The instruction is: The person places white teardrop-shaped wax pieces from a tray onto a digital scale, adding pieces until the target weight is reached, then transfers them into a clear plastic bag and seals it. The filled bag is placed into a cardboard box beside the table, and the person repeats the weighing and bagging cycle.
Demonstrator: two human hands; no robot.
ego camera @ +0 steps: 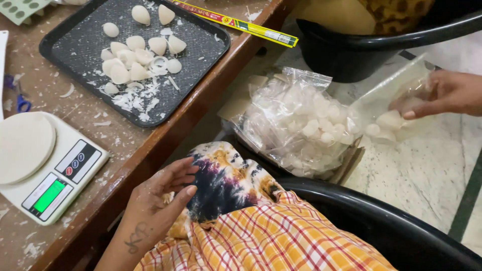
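My right hand reaches out at the right and grips a small clear plastic bag with a few white moulded pieces in it. The bag hangs over a larger clear bag full of the same white pieces, which sits in a cardboard box. My left hand rests near my lap by the table's wooden edge, fingers loosely curled and dusted white, holding nothing I can see. A black tray on the table carries several white cone-shaped pieces and shavings.
A white digital kitchen scale with a lit green display stands at the left of the table. A yellow-red ruler-like strip lies at the table's far edge. Black tubs stand on the tiled floor, and blue scissors lie at the left.
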